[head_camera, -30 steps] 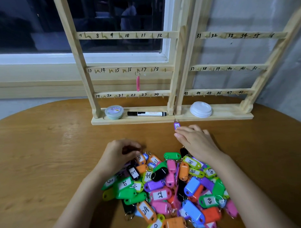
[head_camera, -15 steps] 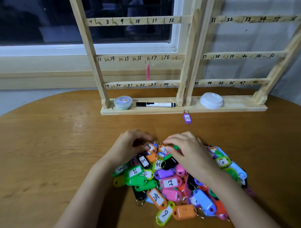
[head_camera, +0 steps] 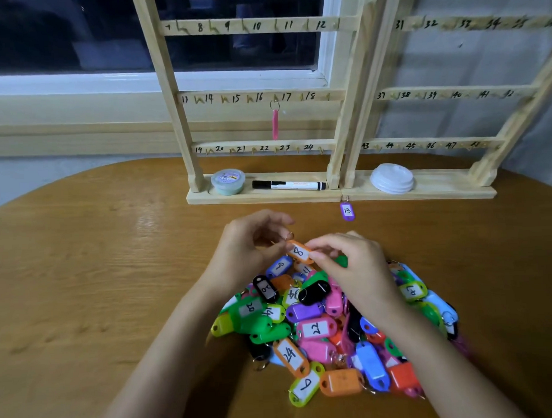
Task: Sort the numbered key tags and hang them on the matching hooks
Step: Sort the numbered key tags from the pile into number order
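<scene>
A heap of coloured key tags (head_camera: 329,329) lies on the wooden table. Just above its far edge both hands hold an orange tag marked 8 (head_camera: 299,251): my left hand (head_camera: 248,250) pinches its ring end and my right hand (head_camera: 351,265) pinches its body. A purple tag marked 13 (head_camera: 347,211) lies alone near the rack's base. Two wooden racks (head_camera: 258,98) with numbered hooks stand at the table's far side. A pink tag (head_camera: 275,123) hangs on the hook beside 17.
On the rack's base shelf sit a small round tub (head_camera: 228,181), a black marker (head_camera: 288,185) and a stack of white lids (head_camera: 391,178). A window is behind the left rack. Bare table (head_camera: 98,277) spreads to the left of the heap.
My right hand left the purple 13 tag near the rack and came back to the heap. Both hands have lifted the orange 8 tag off the pile.
</scene>
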`<action>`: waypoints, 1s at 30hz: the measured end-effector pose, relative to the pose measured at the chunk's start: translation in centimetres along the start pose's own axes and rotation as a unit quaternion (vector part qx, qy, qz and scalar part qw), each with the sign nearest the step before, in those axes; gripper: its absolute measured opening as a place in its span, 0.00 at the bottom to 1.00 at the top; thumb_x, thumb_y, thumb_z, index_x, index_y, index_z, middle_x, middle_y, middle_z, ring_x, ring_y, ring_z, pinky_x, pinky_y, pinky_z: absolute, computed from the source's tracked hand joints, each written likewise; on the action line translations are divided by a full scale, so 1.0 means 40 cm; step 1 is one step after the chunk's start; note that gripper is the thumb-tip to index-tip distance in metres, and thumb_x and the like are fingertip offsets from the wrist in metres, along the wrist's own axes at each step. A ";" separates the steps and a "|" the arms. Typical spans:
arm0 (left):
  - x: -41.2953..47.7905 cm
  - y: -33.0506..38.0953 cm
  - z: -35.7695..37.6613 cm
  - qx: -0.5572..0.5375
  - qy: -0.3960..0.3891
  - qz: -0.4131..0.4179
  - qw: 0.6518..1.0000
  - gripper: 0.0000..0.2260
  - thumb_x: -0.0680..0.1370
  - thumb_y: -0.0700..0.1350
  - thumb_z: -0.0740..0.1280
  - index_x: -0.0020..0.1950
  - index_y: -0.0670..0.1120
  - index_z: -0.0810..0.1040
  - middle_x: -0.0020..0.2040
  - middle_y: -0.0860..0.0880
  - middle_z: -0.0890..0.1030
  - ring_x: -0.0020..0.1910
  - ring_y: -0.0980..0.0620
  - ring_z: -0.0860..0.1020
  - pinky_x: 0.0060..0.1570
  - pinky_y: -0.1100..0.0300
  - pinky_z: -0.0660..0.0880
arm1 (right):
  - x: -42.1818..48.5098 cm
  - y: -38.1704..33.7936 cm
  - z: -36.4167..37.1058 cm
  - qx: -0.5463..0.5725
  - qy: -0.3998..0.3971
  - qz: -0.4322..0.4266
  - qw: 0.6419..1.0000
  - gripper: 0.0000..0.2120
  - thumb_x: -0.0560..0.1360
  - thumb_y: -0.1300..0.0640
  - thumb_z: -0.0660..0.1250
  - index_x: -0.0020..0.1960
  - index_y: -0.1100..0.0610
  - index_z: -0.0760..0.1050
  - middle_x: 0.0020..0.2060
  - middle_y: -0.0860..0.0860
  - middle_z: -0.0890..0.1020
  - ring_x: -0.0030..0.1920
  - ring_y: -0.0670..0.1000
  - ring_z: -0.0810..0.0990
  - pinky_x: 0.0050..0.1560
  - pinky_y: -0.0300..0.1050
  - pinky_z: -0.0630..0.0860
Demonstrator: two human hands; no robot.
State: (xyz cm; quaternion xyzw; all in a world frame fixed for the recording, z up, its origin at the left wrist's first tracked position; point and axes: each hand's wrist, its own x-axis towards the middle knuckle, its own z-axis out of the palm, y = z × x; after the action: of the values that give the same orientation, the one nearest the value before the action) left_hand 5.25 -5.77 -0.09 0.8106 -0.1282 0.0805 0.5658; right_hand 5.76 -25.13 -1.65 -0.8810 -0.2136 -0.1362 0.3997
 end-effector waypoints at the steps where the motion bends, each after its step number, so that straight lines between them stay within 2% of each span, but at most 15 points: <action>1: 0.000 0.003 0.000 -0.013 0.004 -0.005 1.000 0.17 0.70 0.31 0.73 0.52 0.49 0.79 0.42 0.50 0.80 0.40 0.56 0.80 0.46 0.63 0.78 | 0.000 0.003 -0.001 0.004 -0.002 0.008 1.000 0.08 0.71 0.59 0.73 0.48 0.48 0.84 0.36 0.41 0.79 0.40 0.43 0.76 0.40 0.29 0.69; 4: -0.003 0.013 -0.018 0.032 0.006 -0.030 0.999 0.14 0.69 0.36 0.76 0.49 0.51 0.79 0.42 0.52 0.80 0.39 0.58 0.80 0.44 0.63 0.78 | 0.004 0.012 -0.009 0.027 0.007 0.043 0.999 0.06 0.71 0.60 0.73 0.45 0.50 0.83 0.35 0.43 0.81 0.38 0.41 0.77 0.38 0.29 0.70; 7: -0.012 0.020 -0.057 0.167 -0.095 -0.052 0.980 0.10 0.67 0.44 0.78 0.45 0.51 0.81 0.41 0.52 0.83 0.39 0.58 0.80 0.41 0.65 0.76 | 0.012 0.023 -0.024 0.081 0.044 0.078 0.993 0.10 0.71 0.63 0.73 0.41 0.48 0.81 0.33 0.41 0.82 0.35 0.38 0.77 0.38 0.30 0.72; 9: -0.020 0.021 -0.065 0.196 -0.159 -0.080 0.964 0.12 0.66 0.49 0.79 0.46 0.52 0.83 0.41 0.54 0.83 0.40 0.58 0.80 0.42 0.67 0.75 | 0.015 0.028 -0.032 0.107 0.055 0.099 0.988 0.14 0.71 0.64 0.73 0.39 0.45 0.78 0.33 0.42 0.82 0.34 0.38 0.77 0.39 0.31 0.73; 13: -0.021 0.011 -0.048 0.258 -0.196 -0.088 0.942 0.14 0.67 0.50 0.78 0.51 0.54 0.83 0.45 0.56 0.82 0.46 0.58 0.79 0.48 0.66 0.75 | 0.015 0.026 -0.035 0.142 0.044 0.128 0.981 0.15 0.72 0.64 0.72 0.39 0.44 0.77 0.35 0.43 0.82 0.36 0.38 0.79 0.40 0.29 0.73; 17: -0.023 0.010 -0.042 0.205 -0.192 -0.088 0.956 0.09 0.68 0.45 0.78 0.46 0.52 0.85 0.41 0.57 0.84 0.42 0.60 0.81 0.46 0.65 0.77 | 0.015 0.033 -0.036 0.158 0.049 0.154 0.974 0.12 0.72 0.63 0.72 0.40 0.46 0.77 0.36 0.44 0.83 0.37 0.39 0.80 0.39 0.28 0.71; 21: -0.025 0.026 -0.042 0.146 -0.175 -0.108 0.968 0.03 0.70 0.42 0.77 0.41 0.49 0.85 0.38 0.55 0.85 0.38 0.59 0.81 0.40 0.69 0.75 | 0.014 0.037 -0.042 0.162 0.046 0.165 0.972 0.07 0.73 0.63 0.72 0.43 0.51 0.78 0.38 0.46 0.83 0.40 0.40 0.80 0.39 0.27 0.72; 25: -0.027 0.030 -0.049 0.099 -0.165 -0.126 0.973 0.02 0.71 0.40 0.76 0.40 0.45 0.84 0.36 0.51 0.85 0.35 0.59 0.81 0.38 0.68 0.75 | 0.014 0.036 -0.043 0.157 0.038 0.168 0.972 0.05 0.73 0.63 0.71 0.44 0.54 0.78 0.39 0.48 0.83 0.41 0.42 0.80 0.41 0.29 0.73; 28: -0.028 0.028 -0.051 0.041 -0.117 -0.109 0.986 0.02 0.72 0.39 0.74 0.42 0.43 0.83 0.34 0.52 0.83 0.33 0.62 0.77 0.36 0.73 0.70 | 0.014 0.036 -0.045 0.146 0.041 0.161 0.975 0.04 0.73 0.63 0.71 0.44 0.55 0.79 0.39 0.47 0.82 0.39 0.39 0.79 0.40 0.28 0.73; 30: -0.024 0.018 -0.052 0.030 -0.068 -0.085 0.994 0.02 0.71 0.39 0.74 0.42 0.43 0.83 0.33 0.53 0.82 0.32 0.62 0.75 0.35 0.73 0.69 | 0.015 0.038 -0.048 0.134 0.043 0.159 0.977 0.04 0.73 0.62 0.71 0.44 0.54 0.80 0.37 0.45 0.81 0.37 0.37 0.77 0.39 0.28 0.72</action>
State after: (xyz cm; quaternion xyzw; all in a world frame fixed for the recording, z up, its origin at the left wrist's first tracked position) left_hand 4.14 -3.96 1.01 0.8384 -0.0946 -0.0191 0.5364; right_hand 6.88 -27.33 -1.14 -0.8358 -0.0699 -0.0785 0.5390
